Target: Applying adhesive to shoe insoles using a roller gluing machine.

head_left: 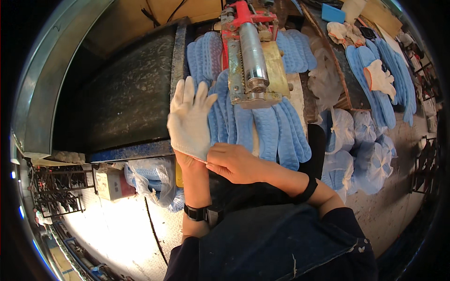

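My left hand (191, 105) is raised, fingers apart, in a whitish knit work glove (190, 133). It holds nothing. My bare right hand (234, 161) pinches the glove's cuff at the left wrist, thumb and fingers closed on its edge. Just beyond both hands, blue textured insoles (268, 133) lie fanned out in overlapping rows. Above them stands a red press-like machine (243, 14) with a steel cylinder (253, 51) and a worn metal plate at its front end.
To the left is a dark, scuffed panel (122, 98) with a blue lower edge. More blue insoles (368, 79), a loose glove (378, 78) and a blue box (333, 13) lie on the right-hand bench. Tied plastic bags (375, 164) of blue pieces sit on the floor below.
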The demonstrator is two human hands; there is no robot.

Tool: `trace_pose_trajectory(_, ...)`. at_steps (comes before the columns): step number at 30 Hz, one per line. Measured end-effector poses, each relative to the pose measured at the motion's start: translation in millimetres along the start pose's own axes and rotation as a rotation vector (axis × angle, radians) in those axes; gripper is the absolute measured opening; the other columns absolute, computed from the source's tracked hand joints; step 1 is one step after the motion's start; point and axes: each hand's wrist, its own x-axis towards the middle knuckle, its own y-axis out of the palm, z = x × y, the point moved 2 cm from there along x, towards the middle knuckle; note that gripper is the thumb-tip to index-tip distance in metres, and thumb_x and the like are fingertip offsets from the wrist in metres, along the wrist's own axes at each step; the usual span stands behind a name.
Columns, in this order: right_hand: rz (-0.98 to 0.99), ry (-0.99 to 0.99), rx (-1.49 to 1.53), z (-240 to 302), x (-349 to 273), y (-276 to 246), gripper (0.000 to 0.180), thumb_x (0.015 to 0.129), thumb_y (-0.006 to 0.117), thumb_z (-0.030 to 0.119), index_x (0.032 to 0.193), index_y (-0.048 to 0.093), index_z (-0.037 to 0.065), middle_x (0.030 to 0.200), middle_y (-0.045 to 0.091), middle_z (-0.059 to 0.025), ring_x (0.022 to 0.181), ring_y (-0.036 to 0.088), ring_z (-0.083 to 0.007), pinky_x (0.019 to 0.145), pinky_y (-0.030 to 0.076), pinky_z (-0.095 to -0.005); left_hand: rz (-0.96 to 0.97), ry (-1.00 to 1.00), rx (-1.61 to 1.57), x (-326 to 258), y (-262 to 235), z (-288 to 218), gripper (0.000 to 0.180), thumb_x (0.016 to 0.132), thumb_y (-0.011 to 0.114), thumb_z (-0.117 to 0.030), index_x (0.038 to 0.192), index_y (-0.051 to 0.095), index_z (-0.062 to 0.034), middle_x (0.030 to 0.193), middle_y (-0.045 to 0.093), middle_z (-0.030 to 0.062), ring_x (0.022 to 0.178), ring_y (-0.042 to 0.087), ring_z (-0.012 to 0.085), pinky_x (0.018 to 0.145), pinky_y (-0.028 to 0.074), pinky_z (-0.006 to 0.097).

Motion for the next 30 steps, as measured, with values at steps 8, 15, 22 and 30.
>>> trace_pose_trajectory(8,0.219,-0.017,0.089,-2.7,-7.6,9.1,0.015,0.092,0.057,0.017,0.087,0.054,0.003,0.085,0.057,-0.0124,0.085,0.056,-0.0340,0.071,0.045,-0.0432,0.376,0.616,1.542,2.9,-4.6,-16.2,0.030,0.081,0.059,-0.008,0.110,0.062,-0.0019,0.139,0.047,0.0230,0.132,0.039,0.0456,0.113,0.030,0.045)
trace_pose_trajectory(15,0.330,0.116,0.109,-0.5,-18.1,-8.4,0.013,0.090,0.060,0.017,0.090,0.057,0.004,0.088,0.059,-0.0124,0.086,0.058,-0.0324,0.072,0.048,-0.0405,-0.048,0.023,1.929,-9.9,21.0,-13.8,0.059,0.072,0.065,-0.010,0.128,0.048,-0.0052,0.144,0.039,0.0217,0.115,0.051,0.0430,0.092,0.048,0.047)
trace_pose_trajectory(22,-0.122,-0.024,-0.299,23.8,17.0,-40.1,0.015,0.082,0.069,0.015,0.091,0.061,0.007,0.090,0.059,-0.0055,0.083,0.059,-0.0260,0.067,0.049,-0.0387,0.272,0.286,2.307,7.1,21.2,11.6,0.025,0.071,0.061,-0.013,0.092,0.060,0.0002,0.106,0.056,0.0147,0.104,0.054,0.0321,0.076,0.053,0.040)
trace_pose_trajectory(30,0.023,-0.004,-0.488,19.7,16.8,-20.7,0.017,0.074,0.071,0.014,0.089,0.066,0.007,0.093,0.061,-0.0084,0.087,0.061,-0.0302,0.073,0.050,-0.0406,0.136,0.290,2.629,-34.9,-40.0,-8.7,0.046,0.079,0.057,-0.021,0.117,0.060,0.0050,0.128,0.057,0.0188,0.127,0.047,0.0339,0.096,0.042,0.045)
